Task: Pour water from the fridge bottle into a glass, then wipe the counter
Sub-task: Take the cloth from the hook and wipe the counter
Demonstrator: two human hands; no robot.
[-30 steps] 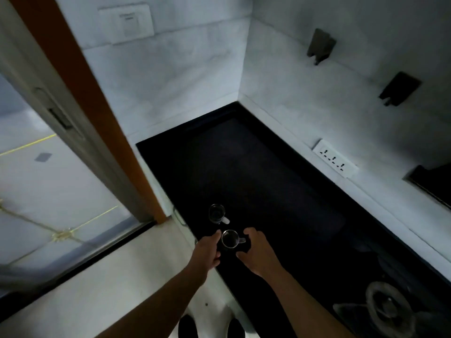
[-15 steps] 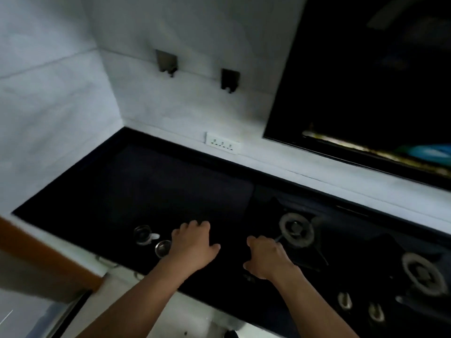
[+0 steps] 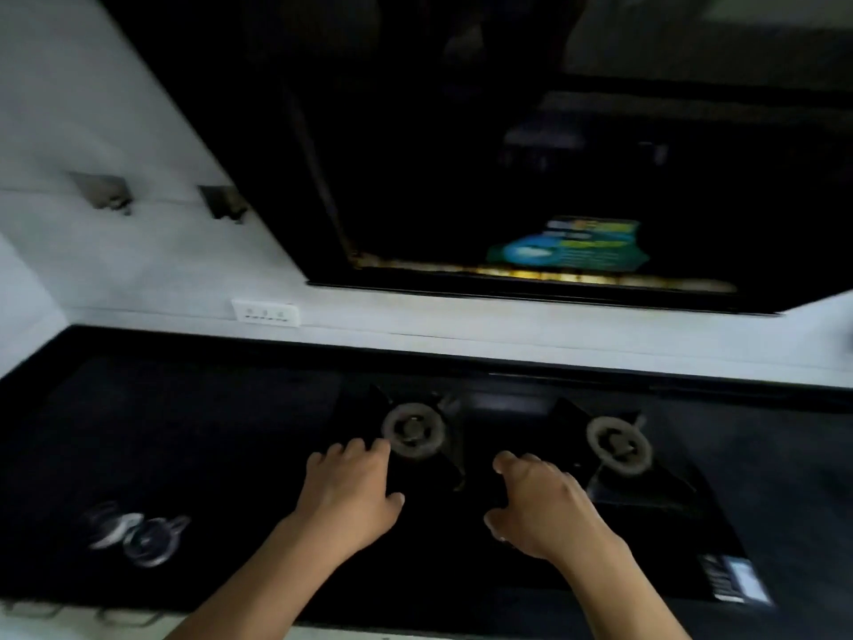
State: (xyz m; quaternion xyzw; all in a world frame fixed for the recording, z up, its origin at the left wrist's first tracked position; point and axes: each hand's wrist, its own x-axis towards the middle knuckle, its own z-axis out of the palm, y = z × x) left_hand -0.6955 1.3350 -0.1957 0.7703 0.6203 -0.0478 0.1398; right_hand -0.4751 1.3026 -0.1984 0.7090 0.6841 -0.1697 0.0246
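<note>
Blur smears the two glasses (image 3: 134, 538) at the worktop's (image 3: 184, 431) front left. Since before, the view has swung right, leaving them well apart from the left hand (image 3: 348, 496). It and the right hand (image 3: 544, 505) hang loosely curled, holding nothing, over the hob (image 3: 507, 408); bare worktop lies between glasses and hands.

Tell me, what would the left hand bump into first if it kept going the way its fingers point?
Probably the left round grey metal stove burner just ahead of the left hand; its fingertips look almost at the ring's edge, though the hand may be hovering above it.
</note>
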